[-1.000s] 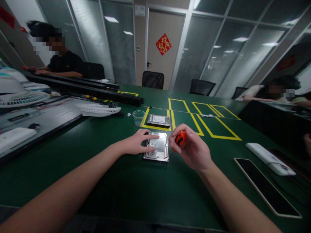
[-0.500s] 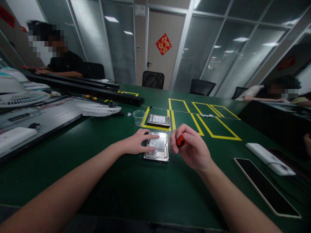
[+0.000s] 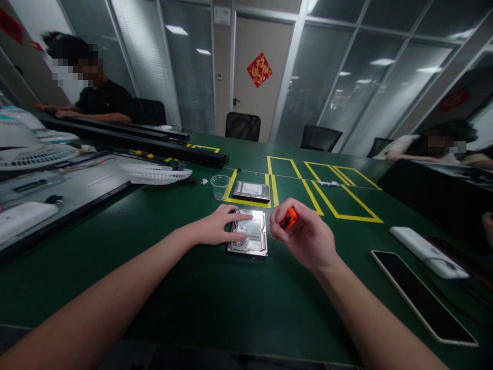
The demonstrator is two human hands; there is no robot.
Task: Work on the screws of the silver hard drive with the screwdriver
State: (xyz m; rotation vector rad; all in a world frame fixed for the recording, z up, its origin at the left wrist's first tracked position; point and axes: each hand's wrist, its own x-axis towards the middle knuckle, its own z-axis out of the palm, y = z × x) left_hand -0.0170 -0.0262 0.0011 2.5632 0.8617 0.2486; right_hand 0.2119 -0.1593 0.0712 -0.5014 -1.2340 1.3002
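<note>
A silver hard drive (image 3: pixel 257 241) lies flat on the green table in front of me. My left hand (image 3: pixel 217 226) rests over its left side, fingers spread, thumb and forefinger lying across its top. Just right of the drive, my right hand (image 3: pixel 304 231) is closed around a screwdriver (image 3: pixel 289 219) with an orange and black handle. Most of its shaft is hidden by the fingers, and I cannot tell whether the tip touches anything. Behind, a second hard drive (image 3: pixel 252 190) sits inside a yellow taped square, with a clear plastic cup (image 3: pixel 220 187) to its left.
A phone (image 3: pixel 423 298) and a white power bank-like block (image 3: pixel 427 252) lie at right. White fan parts (image 3: pixel 157 173) and a large panel (image 3: pixel 88 180) fill the left, with long black bars (image 3: pixel 154 141) behind. Yellow tape outlines (image 3: pixel 358 220) mark the table. Two people sit across.
The screwdriver handle has turned slightly in my right hand, and more of its orange shows. My left hand and the hard drive have stayed in place.
</note>
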